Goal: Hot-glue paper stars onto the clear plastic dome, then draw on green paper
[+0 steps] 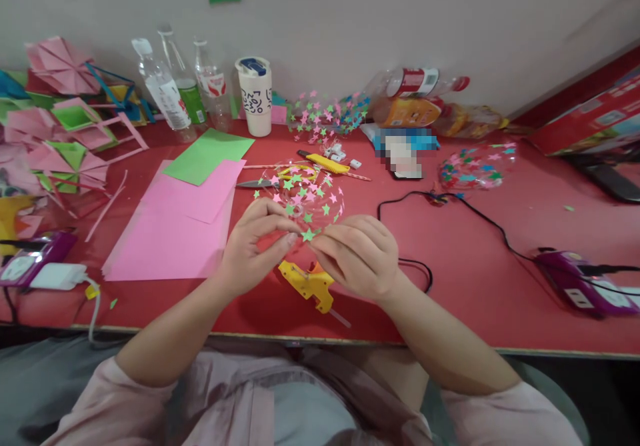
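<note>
A small green paper star (307, 235) is between my two hands, just above the red table. My left hand (255, 246) pinches it from the left with thumb and forefinger. On the other side, my right hand (363, 256) has its fingers closed together at the star's edge. Right behind the fingertips lies a clear plastic piece (326, 196) dotted with pink and green stars. A yellow hot glue gun (305, 283) rests on the table below my hands. Scissors (253, 184) lie partly behind the clear piece, and a yellow utility knife (327, 163) lies beyond it.
Pink sheets (165, 233) and a green sheet (207, 156) lie at left. Bottles (163, 89) and a white tumbler (257, 99) stand at the back. Another star-covered plastic piece (475, 166) lies right. A black cord (483, 213) runs to a purple power strip (583, 283).
</note>
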`<state>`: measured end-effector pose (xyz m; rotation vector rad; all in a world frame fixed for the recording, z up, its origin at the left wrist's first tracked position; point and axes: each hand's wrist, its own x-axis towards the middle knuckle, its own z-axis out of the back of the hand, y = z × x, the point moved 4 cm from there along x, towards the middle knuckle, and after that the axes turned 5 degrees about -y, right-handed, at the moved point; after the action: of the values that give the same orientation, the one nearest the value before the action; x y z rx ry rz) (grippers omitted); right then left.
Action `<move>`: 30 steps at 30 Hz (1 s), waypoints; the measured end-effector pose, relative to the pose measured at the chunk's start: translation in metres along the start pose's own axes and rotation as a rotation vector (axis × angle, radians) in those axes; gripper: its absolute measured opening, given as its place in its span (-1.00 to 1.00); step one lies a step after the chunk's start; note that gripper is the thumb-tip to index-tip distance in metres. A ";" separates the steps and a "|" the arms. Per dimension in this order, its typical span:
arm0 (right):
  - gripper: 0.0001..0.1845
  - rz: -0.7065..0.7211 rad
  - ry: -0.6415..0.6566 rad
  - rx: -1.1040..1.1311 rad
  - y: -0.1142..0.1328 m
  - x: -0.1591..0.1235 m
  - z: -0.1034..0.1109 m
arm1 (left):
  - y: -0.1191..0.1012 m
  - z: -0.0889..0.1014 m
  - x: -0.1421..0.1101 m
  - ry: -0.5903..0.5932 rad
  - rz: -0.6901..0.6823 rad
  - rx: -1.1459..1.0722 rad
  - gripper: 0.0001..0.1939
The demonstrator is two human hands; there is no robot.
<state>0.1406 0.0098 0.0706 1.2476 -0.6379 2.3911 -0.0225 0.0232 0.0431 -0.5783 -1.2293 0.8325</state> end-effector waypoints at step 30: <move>-0.90 -0.104 0.079 0.157 -0.019 -0.011 -0.007 | 0.004 0.007 0.010 0.046 -0.172 0.515 -0.88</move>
<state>0.1511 0.0284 0.0622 1.2090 -0.3583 2.4279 -0.0289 0.0336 0.0479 -0.0725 -0.9546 0.9386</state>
